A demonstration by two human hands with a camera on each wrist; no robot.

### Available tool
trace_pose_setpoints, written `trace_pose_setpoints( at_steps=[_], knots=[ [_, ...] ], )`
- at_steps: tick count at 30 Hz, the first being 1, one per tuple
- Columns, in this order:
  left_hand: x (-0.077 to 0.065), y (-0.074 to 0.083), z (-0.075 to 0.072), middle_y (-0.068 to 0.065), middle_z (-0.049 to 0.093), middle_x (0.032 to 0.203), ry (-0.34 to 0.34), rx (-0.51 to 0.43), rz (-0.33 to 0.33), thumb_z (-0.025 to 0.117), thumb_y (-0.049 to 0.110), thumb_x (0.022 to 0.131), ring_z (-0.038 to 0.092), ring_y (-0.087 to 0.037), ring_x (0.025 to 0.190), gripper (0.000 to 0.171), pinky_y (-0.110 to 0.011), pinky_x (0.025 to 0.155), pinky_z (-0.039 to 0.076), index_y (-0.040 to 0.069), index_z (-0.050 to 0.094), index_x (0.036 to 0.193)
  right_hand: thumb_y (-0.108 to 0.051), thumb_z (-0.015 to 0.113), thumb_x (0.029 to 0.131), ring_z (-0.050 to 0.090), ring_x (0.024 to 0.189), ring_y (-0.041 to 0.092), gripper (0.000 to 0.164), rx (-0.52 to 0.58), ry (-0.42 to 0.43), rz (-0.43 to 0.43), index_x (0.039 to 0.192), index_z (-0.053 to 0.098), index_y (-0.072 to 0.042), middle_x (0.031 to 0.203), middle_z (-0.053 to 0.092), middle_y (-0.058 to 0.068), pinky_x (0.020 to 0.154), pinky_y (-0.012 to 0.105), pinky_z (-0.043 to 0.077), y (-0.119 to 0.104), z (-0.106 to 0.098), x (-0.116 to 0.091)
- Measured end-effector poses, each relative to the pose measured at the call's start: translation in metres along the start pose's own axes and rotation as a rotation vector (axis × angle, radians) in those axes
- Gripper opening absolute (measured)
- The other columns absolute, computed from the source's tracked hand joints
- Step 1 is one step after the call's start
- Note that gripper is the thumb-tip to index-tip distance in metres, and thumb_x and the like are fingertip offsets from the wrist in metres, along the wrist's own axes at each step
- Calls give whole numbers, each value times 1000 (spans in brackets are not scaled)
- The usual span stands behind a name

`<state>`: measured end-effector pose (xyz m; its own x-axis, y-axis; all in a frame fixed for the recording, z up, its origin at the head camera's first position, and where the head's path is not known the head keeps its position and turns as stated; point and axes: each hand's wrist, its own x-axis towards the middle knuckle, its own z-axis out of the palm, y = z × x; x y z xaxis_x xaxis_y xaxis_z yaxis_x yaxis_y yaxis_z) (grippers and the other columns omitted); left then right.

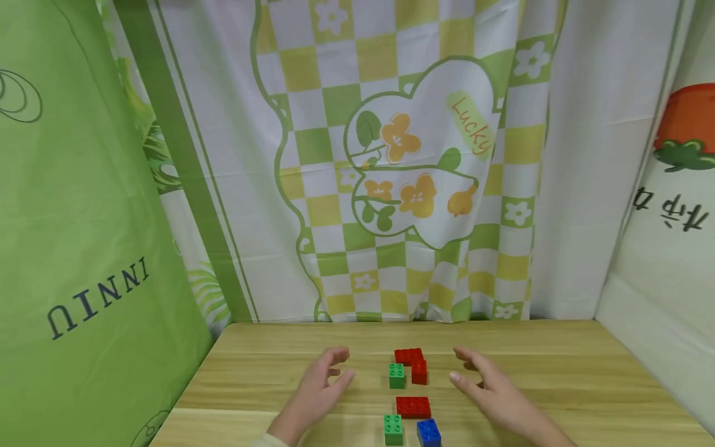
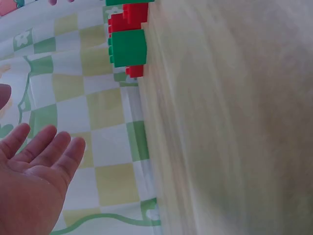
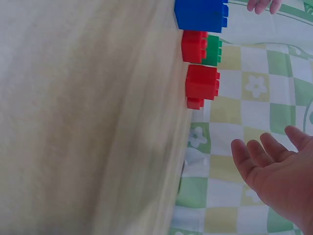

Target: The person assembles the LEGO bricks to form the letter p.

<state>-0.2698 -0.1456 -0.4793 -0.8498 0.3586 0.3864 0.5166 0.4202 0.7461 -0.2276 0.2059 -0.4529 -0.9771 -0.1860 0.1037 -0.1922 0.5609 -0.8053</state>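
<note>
Several toy building blocks sit on the wooden table between my two hands. At the back lies a long red block (image 1: 409, 356), with a small red block (image 1: 419, 372) and a green block (image 1: 396, 375) just in front of it. Nearer me are another long red block (image 1: 413, 407), a second green block (image 1: 393, 429) and a blue block (image 1: 429, 433). My left hand (image 1: 318, 391) is to the left of the blocks, fingers relaxed and holding nothing. To their right is my right hand (image 1: 494, 394), also loosely bent and touching no block. Both wrist views show empty palms.
The wooden tabletop (image 1: 251, 366) ends at a checked curtain (image 1: 335, 261) along the back. A green cloth (image 1: 100, 217) hangs at the left, and a white cloth (image 1: 659, 279) hangs at the right.
</note>
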Motion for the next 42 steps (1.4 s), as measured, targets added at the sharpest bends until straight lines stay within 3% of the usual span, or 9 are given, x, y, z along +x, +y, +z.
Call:
trace_pose_setpoints(
  at_steps=[7,14,20,25,32,35,42],
  knots=[
    [-4,3,9,-5,61,124,-86,-82,-61,61,34,98,57,-26,116,42,-33,91,50,7,54,129,-53,56,96,46,125,38,67,52,-72,44,146,41,-12,142,47,17,90,55,47,6,10,0],
    [-6,4,19,1,63,114,-141,-180,-114,64,34,96,59,-22,109,38,-29,86,51,10,57,125,-53,57,95,51,118,36,68,138,-166,110,145,42,-10,140,47,19,82,51,51,10,18,-1],
    [-10,2,27,-10,64,114,-180,-230,-124,67,27,95,60,-16,105,34,-27,85,51,7,59,122,-51,57,95,52,114,32,69,185,-238,104,145,43,-6,141,47,20,81,49,51,12,25,-3],
    [-11,4,32,-18,62,116,-214,-331,-159,69,18,93,60,-21,106,35,-28,85,51,1,58,122,-45,58,97,52,113,33,64,218,-307,61,144,43,-3,139,48,21,82,50,50,14,28,-3],
    [-11,9,34,-18,64,114,-255,-385,-198,72,15,90,59,-36,107,33,-26,82,51,0,61,117,-38,60,98,54,110,35,57,202,-380,44,139,48,-1,130,54,18,86,57,48,16,32,-2],
    [-12,11,34,-16,64,112,-297,-391,-220,72,13,90,62,-31,102,32,-26,80,52,-1,62,116,-36,65,95,55,109,34,53,164,-399,26,135,52,-4,128,56,15,86,56,48,17,34,-2],
    [-13,9,37,-2,66,107,-406,-378,-364,75,18,88,63,-18,95,27,-33,82,52,7,66,111,-34,76,86,54,109,34,52,106,-426,43,129,58,-11,125,57,9,88,60,44,17,39,-1]
  ],
)
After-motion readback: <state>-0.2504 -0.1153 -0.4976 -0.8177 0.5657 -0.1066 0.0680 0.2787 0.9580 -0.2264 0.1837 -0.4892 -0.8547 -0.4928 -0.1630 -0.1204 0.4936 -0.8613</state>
